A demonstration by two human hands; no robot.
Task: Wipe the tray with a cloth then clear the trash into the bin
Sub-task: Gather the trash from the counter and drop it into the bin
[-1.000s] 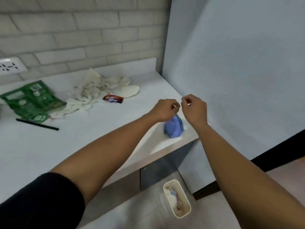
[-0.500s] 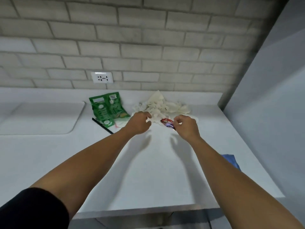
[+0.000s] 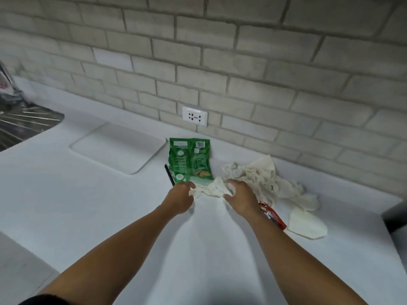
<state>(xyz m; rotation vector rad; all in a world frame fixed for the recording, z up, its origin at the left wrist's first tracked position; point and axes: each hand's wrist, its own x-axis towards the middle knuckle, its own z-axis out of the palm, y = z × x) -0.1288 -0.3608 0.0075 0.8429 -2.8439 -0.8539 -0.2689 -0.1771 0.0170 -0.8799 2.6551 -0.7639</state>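
Note:
A heap of crumpled white paper tissues [image 3: 262,177] lies on the white counter near the brick wall. My left hand [image 3: 179,198] pinches the heap's left end beside a green snack packet [image 3: 190,161]. My right hand [image 3: 241,198] rests curled on the tissue just right of it. A red wrapper [image 3: 273,215] lies by my right wrist, and a flat white tissue [image 3: 307,223] lies further right. The white tray [image 3: 119,147] sits on the counter to the left. The bin is out of view.
A thin black stick [image 3: 169,175] lies along the green packet's left edge. A wall socket [image 3: 195,116] is above the packet. A steel sink drainer [image 3: 24,123] is at far left. The counter [image 3: 88,216] ends at a dark gap [image 3: 394,214] on the right.
The view swung from the counter's right end and the floor bin to the trash by the wall. Both hands reached forward onto the tissue heap; the blue cloth has left the view.

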